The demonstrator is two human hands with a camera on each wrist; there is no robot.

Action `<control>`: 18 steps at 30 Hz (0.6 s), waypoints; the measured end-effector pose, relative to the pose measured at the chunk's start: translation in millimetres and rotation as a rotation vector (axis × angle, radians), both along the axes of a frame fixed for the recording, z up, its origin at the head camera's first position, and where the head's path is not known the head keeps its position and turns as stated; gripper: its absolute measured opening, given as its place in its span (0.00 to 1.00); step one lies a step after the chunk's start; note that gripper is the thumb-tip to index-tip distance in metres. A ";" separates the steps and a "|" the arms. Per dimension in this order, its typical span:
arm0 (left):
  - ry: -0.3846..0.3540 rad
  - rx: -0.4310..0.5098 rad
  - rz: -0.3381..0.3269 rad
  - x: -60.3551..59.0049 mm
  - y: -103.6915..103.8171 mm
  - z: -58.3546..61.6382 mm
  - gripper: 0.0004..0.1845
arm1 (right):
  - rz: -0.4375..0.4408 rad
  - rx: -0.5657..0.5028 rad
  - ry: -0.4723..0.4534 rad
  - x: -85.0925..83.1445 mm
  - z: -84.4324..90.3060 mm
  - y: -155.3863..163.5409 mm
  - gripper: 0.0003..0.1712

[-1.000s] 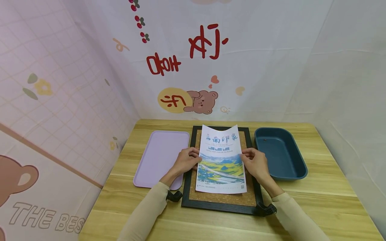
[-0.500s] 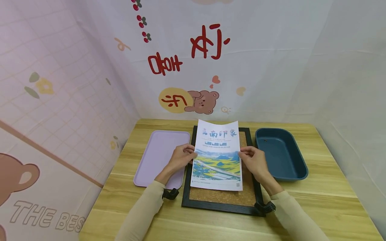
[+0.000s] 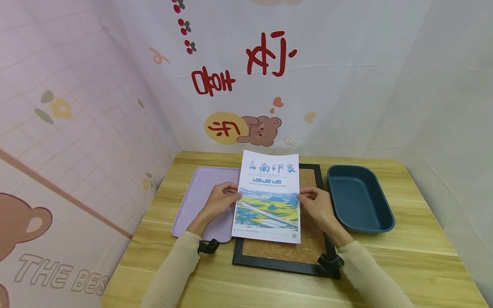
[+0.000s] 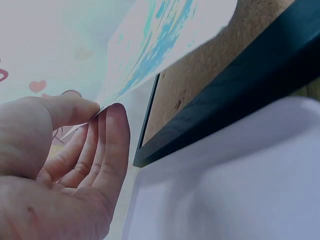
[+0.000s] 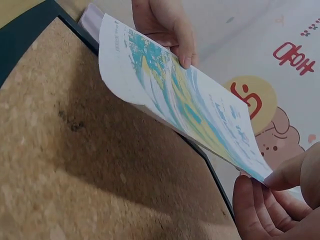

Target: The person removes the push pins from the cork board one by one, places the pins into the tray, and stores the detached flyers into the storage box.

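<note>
Both hands hold a printed poster [image 3: 267, 201] with a blue, green and yellow landscape and large Chinese characters at its top. My left hand [image 3: 221, 200] pinches its left edge between thumb and fingers, as the left wrist view also shows with the thumb [image 4: 75, 110] on the front. On the opposite edge my right hand [image 3: 317, 206] pinches it the same way. The sheet is raised above a black-framed cork board [image 3: 285, 254], and its shadow falls on the cork [image 5: 120, 150]. Much of the board's left side is hidden behind the poster.
A lilac tray [image 3: 200, 192] lies left of the board, partly covered by the poster and left hand in the head view. Right of the board stands a deep blue-green bin [image 3: 360, 201]. A printed cloth wall [image 3: 339, 85] rises behind the wooden table [image 3: 416, 248].
The poster has shifted left and slightly up in the head view, from over the board's middle to partly over the tray. Both hands moved along with it, still pinching its edges.
</note>
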State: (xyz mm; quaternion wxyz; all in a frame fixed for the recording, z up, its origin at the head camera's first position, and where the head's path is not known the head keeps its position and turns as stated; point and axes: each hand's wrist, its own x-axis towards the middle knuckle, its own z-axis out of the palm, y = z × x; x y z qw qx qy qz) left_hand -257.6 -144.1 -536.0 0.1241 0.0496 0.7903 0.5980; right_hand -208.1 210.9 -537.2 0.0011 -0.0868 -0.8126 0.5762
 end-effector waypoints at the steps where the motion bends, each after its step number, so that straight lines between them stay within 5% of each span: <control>1: -0.001 0.002 -0.001 0.2 -2.8 0.4 0.16 | 0.004 -0.007 -0.001 0.1 0.1 -1.8 0.17; 18: -0.016 -0.027 0.030 4.1 -42.6 12.4 0.17 | 0.063 -0.123 0.036 -1.4 -3.3 -34.0 0.16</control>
